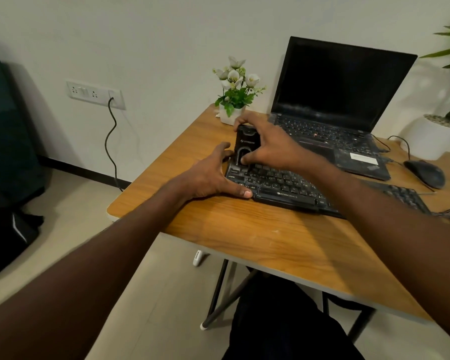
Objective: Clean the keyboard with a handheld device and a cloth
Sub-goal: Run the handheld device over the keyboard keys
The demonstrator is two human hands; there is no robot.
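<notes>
right hand point(269, 144) hides handheld device point(246, 142) top.

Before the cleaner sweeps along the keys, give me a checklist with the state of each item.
1. Right hand grips the handheld cleaner: ok.
2. Cleaner sits at the keyboard's left end: ok.
3. Left hand steadies the keyboard's left edge, thumb on its front corner: ok.
4. Cleaner switched on: cannot tell.
5. Cloth within reach: not ok, none in view.
6. Mouse clear of the keyboard: ok.
</notes>
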